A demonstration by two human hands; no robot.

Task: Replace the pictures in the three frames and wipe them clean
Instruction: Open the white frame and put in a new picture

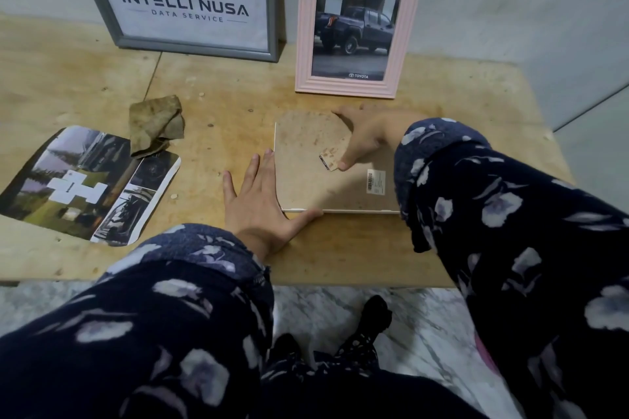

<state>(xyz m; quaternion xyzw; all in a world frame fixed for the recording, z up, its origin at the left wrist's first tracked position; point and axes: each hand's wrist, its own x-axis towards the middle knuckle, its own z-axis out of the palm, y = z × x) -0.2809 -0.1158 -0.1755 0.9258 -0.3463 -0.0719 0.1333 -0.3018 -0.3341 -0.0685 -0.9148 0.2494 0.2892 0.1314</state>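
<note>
A white frame (316, 160) lies face down near the counter (357, 241) front edge. The left hand (262, 204) lies flat and open against its left edge. The right hand (364, 136) pinches its small back clip (329, 160).

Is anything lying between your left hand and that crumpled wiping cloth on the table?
Nothing visible does. The left hand presses the face-down frame; the cloth lies up and left of it across bare table.

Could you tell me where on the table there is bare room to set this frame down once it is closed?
Bare wood lies right of the pink frame, and between the cloth and the face-down frame. The left side is crowded by loose pictures.
</note>
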